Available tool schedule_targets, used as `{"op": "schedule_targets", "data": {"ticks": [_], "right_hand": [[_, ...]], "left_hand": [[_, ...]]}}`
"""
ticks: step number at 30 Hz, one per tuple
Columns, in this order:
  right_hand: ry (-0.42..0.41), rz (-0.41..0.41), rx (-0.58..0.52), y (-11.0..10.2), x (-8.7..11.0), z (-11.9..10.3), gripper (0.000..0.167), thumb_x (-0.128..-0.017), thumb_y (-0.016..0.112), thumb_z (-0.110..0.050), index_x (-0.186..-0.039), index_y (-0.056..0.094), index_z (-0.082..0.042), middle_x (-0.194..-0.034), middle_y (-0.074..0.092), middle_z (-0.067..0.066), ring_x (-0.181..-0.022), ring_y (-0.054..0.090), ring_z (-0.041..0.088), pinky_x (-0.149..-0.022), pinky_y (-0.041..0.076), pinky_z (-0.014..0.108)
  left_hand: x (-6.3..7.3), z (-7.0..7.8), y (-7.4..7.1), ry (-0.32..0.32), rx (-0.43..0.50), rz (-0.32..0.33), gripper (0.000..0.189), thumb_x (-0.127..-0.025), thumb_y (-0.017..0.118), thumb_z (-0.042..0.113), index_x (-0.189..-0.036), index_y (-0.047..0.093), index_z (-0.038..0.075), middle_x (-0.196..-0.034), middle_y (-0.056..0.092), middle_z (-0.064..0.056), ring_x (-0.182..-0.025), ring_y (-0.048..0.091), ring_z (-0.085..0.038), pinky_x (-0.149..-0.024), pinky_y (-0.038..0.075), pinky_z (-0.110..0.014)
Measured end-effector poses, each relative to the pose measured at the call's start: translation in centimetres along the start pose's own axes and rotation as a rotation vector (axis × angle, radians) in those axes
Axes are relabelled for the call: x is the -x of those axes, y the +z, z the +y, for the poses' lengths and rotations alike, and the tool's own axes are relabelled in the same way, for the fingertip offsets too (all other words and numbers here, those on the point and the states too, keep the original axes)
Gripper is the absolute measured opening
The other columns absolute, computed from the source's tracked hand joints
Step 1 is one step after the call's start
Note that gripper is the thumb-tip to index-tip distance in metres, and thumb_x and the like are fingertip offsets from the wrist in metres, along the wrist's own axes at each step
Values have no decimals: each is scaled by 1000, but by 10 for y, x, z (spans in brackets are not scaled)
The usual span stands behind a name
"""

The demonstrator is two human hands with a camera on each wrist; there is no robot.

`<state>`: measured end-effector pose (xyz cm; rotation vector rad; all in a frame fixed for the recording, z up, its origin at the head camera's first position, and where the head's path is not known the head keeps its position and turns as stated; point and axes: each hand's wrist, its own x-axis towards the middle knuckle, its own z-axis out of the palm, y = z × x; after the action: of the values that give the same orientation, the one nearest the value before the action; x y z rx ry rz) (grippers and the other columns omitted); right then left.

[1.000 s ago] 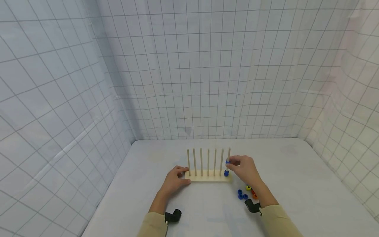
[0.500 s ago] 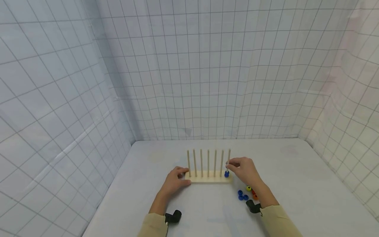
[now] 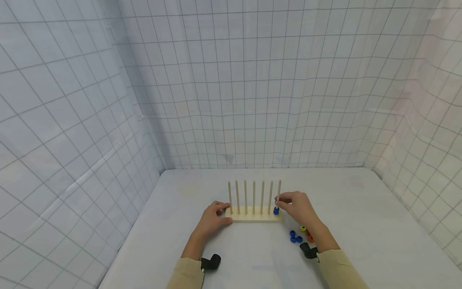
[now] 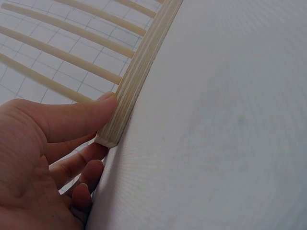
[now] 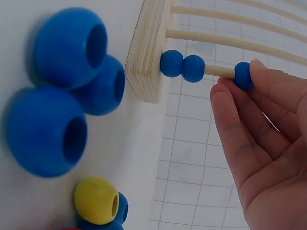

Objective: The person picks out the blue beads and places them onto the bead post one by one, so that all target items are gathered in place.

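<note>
A wooden peg board point(image 3: 254, 219) with several upright pegs stands on the table. My left hand point(image 3: 212, 218) pinches its left end; in the left wrist view the thumb point(image 4: 81, 119) lies along the base's edge and the fingers are on the far side. At the rightmost peg point(image 5: 219, 71), my right hand point(image 3: 297, 205) pinches a blue bead point(image 5: 243, 75) threaded on it, partly hidden by the fingertips. Two more blue beads point(image 5: 193, 68) sit against the base on that same peg, with bare wood between them and the held one. The other pegs carry no beads.
Three loose blue beads point(image 3: 293, 239) lie on the table right of the board, in front of it. Beside them are a yellow bead point(image 3: 303, 228) and an orange bead point(image 3: 311, 239), partly behind the right wrist. Gridded white curtains point(image 3: 245, 100) enclose the table.
My right hand has slid the blue bead slightly down the rightmost peg, mostly in the first half second. The left hand keeps its grip on the board.
</note>
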<state>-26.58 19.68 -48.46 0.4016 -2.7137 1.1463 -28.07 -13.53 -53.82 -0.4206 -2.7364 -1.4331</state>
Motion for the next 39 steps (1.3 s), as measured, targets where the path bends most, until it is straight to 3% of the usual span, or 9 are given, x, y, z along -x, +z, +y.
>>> {"op": "schedule_targets", "data": {"ticks": [9, 23, 30, 39], "right_hand": [[-19, -14, 43, 6, 0, 1, 10, -86, 81, -17, -96, 81, -14, -84, 72, -13, -88, 68, 15, -79, 54, 41], [4, -28, 54, 10, -1, 8, 7, -85, 82, -20, -93, 81, -20, -84, 71, -15, -84, 68, 9, -74, 55, 33], [53, -88, 5, 10, -1, 5, 18, -83, 84, -15, -101, 80, -15, -87, 72, -11, -85, 68, 9, -74, 55, 31], [6, -130, -29, -4, -2, 2, 30, -85, 80, -9, -114, 76, -13, -102, 73, -3, -92, 68, 13, -75, 55, 33]], "left_hand": [[0, 1, -1, -14, 7, -9, 54, -79, 86, 19, -129, 69, 7, -118, 61, -4, -103, 54, -25, -87, 45, -43], [0, 3, 0, -14, -4, 2, 53, -80, 86, 18, -129, 69, 7, -117, 61, -3, -102, 54, -24, -86, 44, -43], [0, 1, -1, -9, -2, -7, 53, -80, 86, 20, -129, 69, 7, -118, 61, -4, -101, 54, -23, -85, 44, -43], [0, 3, -2, -9, 10, -4, 53, -80, 86, 20, -129, 69, 6, -117, 61, -5, -102, 54, -24, -86, 44, -43]]}}
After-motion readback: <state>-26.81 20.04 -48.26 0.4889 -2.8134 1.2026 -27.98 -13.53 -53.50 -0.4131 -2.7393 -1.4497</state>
